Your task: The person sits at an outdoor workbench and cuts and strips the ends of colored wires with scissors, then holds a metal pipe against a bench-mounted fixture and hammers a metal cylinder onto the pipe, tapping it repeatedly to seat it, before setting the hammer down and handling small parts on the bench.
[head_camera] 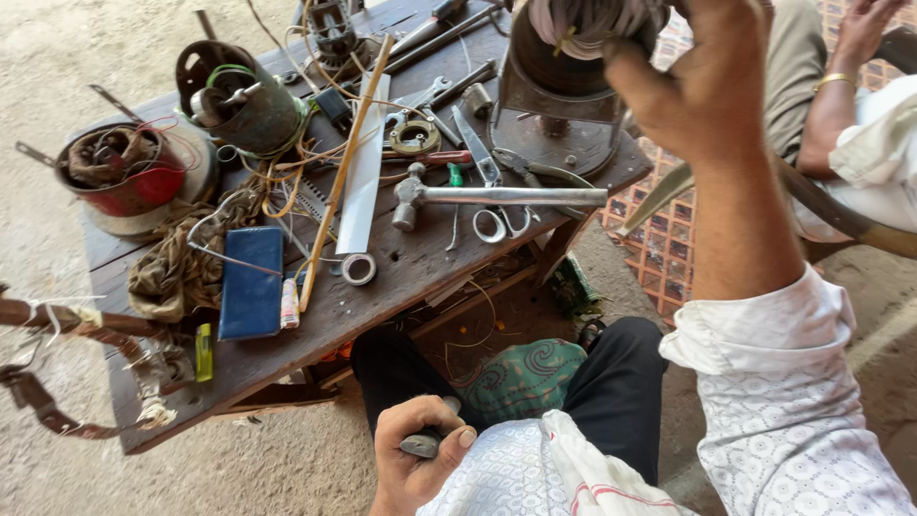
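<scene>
Both hands are busy: the right hand [712, 81] is raised at the top of the view, its fingers curled over the rim of a motor stator [573, 57] packed with pale wire windings, which stands on a dark metal base at the far right end of the wooden counter [401, 277]. Down by the lap, the left hand [415, 454] is closed in a fist around a small grey tool handle [423, 444], only its butt end showing.

Just in front of the stator's base lie a hammer [497, 196] with a metal shaft, a pair of scissors [492, 196] crossing beneath it, and pliers [535, 172]. A green-handled screwdriver [456, 177] and several spanners [430, 96] sit close behind. A long pale strip [365, 177] and a thin wooden stick [344, 172] run diagonally across the middle, with a small roll of tape [359, 268] near their lower end.

Toward the left, a blue flat case [250, 284] lies beside a crumpled brown rag [177, 268]. Behind them stand a dark green motor housing [244, 100] and a red pot [119, 172] full of tangled wire, both with loose copper strands spilling around them. A yellow lighter [203, 352] rests near the front edge.

At the upper right, another person's arm [841, 86] with a gold bangle is seen, well apart.
</scene>
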`<state>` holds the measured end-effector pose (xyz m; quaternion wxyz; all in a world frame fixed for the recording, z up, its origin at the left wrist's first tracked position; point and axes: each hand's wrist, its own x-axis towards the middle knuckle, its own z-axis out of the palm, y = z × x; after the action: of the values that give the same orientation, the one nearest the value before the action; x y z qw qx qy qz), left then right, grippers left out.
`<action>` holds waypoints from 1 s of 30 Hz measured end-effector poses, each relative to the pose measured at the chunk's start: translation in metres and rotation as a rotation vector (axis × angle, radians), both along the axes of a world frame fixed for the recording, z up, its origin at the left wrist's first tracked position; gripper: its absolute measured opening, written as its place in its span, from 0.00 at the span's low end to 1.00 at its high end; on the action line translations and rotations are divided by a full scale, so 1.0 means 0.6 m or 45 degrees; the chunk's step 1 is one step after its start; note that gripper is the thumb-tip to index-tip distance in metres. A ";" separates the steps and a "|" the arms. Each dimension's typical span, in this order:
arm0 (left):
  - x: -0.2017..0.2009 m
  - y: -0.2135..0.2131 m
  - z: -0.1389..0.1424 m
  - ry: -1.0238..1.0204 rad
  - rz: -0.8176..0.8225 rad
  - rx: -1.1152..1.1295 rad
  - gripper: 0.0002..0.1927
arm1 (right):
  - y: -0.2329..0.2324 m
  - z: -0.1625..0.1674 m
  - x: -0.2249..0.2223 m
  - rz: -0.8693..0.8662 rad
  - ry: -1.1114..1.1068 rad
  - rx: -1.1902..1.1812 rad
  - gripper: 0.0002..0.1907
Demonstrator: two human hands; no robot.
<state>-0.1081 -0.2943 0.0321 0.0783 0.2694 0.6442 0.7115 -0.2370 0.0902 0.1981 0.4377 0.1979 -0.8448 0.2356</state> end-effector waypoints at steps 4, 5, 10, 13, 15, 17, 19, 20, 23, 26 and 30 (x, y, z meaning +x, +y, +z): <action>-0.002 0.017 -0.006 0.001 -0.058 0.008 0.12 | 0.041 0.008 0.042 -0.008 -0.233 -0.117 0.16; -0.003 0.024 -0.004 -0.006 -0.094 0.020 0.12 | 0.051 0.009 0.053 -0.017 -0.266 -0.123 0.15; -0.005 0.054 0.036 0.092 -0.208 0.061 0.12 | 0.068 -0.024 0.115 -0.112 0.001 -0.249 0.09; -0.001 0.059 0.071 0.274 -0.229 0.085 0.11 | 0.030 -0.096 0.150 -0.157 0.203 -0.460 0.05; 0.004 0.059 0.095 0.438 -0.301 -0.002 0.11 | -0.016 -0.161 0.151 -0.157 0.018 -0.447 0.03; 0.005 0.066 0.112 0.635 -0.335 -0.046 0.11 | -0.053 -0.213 0.131 -0.244 -0.207 -0.163 0.04; 0.011 0.084 0.125 0.859 -0.346 -0.050 0.12 | -0.083 -0.250 0.114 -0.363 -0.278 0.126 0.11; 0.014 0.090 0.132 0.910 -0.354 -0.059 0.12 | -0.094 -0.261 0.098 -0.407 -0.304 0.219 0.15; 0.022 0.100 0.154 1.087 -0.366 -0.073 0.14 | -0.116 -0.272 0.047 -0.473 -0.418 0.439 0.21; 0.028 0.102 0.178 1.282 -0.386 -0.104 0.14 | -0.123 -0.268 0.002 -0.494 -0.623 0.567 0.19; 0.035 0.112 0.205 1.361 -0.538 -0.226 0.14 | -0.115 -0.270 -0.029 -0.512 -0.812 0.724 0.19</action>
<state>-0.0872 -0.2270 0.1551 -0.0954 0.7063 0.5838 0.3889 -0.2545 0.0214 0.0364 0.1220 0.0601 -0.9897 -0.0453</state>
